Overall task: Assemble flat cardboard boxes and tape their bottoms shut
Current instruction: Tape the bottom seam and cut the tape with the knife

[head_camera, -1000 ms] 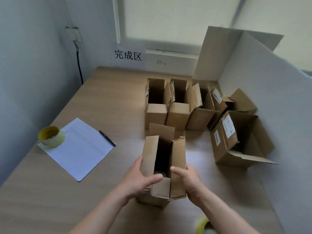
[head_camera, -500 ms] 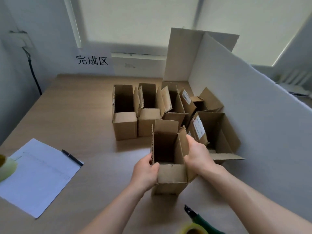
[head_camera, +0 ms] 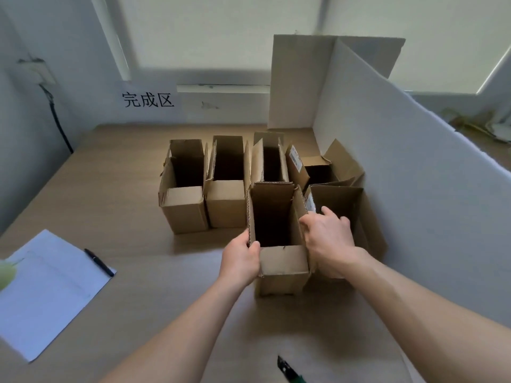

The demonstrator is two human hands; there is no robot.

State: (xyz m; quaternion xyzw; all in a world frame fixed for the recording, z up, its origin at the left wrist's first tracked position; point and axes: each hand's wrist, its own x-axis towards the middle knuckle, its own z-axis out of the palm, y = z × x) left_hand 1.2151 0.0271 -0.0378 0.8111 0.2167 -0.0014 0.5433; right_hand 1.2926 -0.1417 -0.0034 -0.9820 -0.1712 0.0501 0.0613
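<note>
An assembled brown cardboard box (head_camera: 284, 268) stands upright on the wooden table (head_camera: 116, 167), top flaps open. My left hand (head_camera: 242, 259) grips its left front corner, thumb over the rim. My right hand (head_camera: 329, 239) holds its right side, fingers reaching past the right flap. Several more open boxes stand behind: one at the left (head_camera: 184, 208), one beside it (head_camera: 226, 203), one behind the held box (head_camera: 269, 164). At the right stand another two (head_camera: 343, 200), (head_camera: 318, 167).
A white board (head_camera: 414, 194) walls off the right side, with a cardboard sheet (head_camera: 298, 84) behind it. A white paper (head_camera: 47, 288) with a black pen (head_camera: 99, 262) lies at the left. A pale tape roll (head_camera: 4, 275) shows at the left edge. A green-handled tool (head_camera: 289, 371) lies near the bottom edge.
Both hands have carried the box away from me and to the right, setting it against the group of standing boxes. My right hand shifted from the front to the right side.
</note>
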